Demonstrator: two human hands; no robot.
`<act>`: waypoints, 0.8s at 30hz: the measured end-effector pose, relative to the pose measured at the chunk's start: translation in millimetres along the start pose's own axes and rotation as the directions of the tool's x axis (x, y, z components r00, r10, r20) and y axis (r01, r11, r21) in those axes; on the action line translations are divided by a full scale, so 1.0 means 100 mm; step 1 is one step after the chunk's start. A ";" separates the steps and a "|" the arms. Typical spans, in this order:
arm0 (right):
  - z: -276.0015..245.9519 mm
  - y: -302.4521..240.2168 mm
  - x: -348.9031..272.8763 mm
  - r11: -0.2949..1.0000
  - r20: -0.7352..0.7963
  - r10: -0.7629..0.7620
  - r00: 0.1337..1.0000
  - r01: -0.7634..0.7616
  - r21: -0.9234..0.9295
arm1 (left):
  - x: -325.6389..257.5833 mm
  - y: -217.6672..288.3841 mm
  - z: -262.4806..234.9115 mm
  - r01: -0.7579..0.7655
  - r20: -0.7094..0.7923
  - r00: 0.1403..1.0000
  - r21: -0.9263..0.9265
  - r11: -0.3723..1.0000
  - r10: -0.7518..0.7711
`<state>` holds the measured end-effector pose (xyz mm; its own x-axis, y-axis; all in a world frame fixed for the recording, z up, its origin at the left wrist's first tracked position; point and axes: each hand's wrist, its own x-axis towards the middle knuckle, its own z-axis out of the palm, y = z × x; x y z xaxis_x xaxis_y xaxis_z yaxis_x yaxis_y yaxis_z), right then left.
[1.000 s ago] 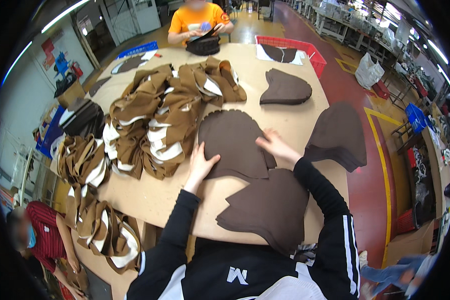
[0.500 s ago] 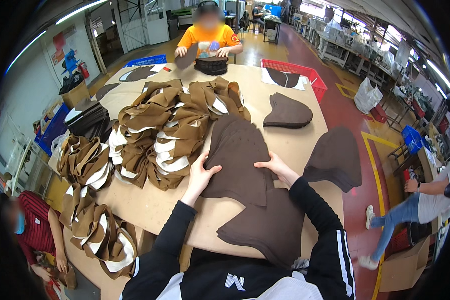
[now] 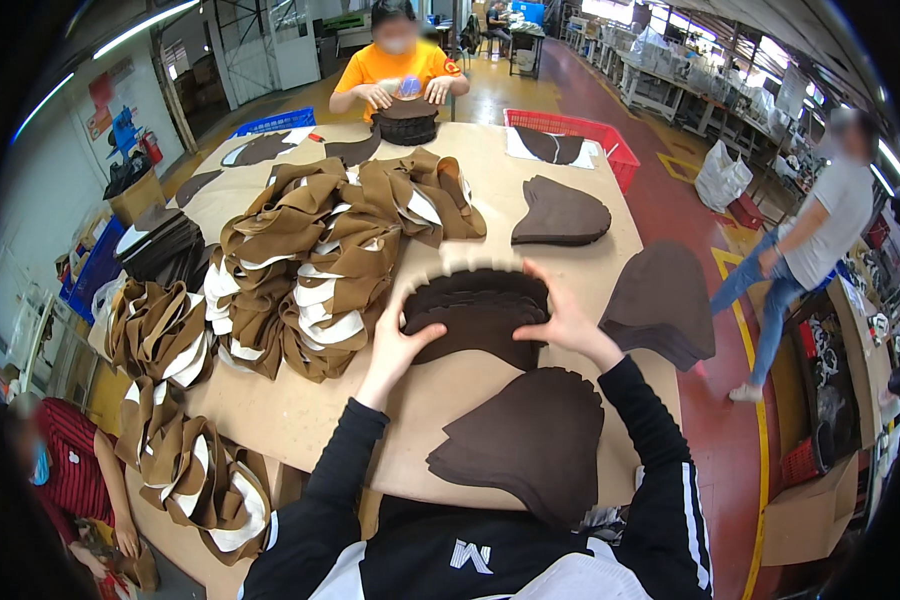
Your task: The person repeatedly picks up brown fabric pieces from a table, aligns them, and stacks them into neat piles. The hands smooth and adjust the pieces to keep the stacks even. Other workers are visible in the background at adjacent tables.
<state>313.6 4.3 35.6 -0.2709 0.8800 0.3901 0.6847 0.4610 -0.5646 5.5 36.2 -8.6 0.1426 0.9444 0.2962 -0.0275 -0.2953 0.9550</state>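
Note:
Between my two hands is a stack of dark brown cut pieces, tilted so that its layered, notched edges show. My left hand grips its left side, thumb on the near face. The right side is clasped by my right hand, its thumb likewise in front. Closer to me lies another dark brown stack with a rounded, scalloped outline. To the right of my right hand rests a third dark stack, and beyond it a similar stack.
Bundles of folded brown-and-white pieces cover the table's left half. Across the table, a person in orange handles a dark stack. A red crate stands at the far right corner. Someone in a white shirt walks at right.
My hands have tipped the held stack up, turning its edges into view, and it now stands apart from the nearer stack. The person opposite has laid down a dark piece.

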 end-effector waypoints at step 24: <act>0.34 -0.07 -0.03 0.770 -0.080 0.327 0.942 -0.217 0.600 | -0.15 -0.18 0.34 -0.041 -0.059 0.997 0.056 0.998 0.044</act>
<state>286.3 2.5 13.4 0.0230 0.9704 0.2406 0.1796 0.2327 -0.9558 38.0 22.5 -30.3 0.0822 0.9374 0.3384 0.0220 -0.3411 0.9398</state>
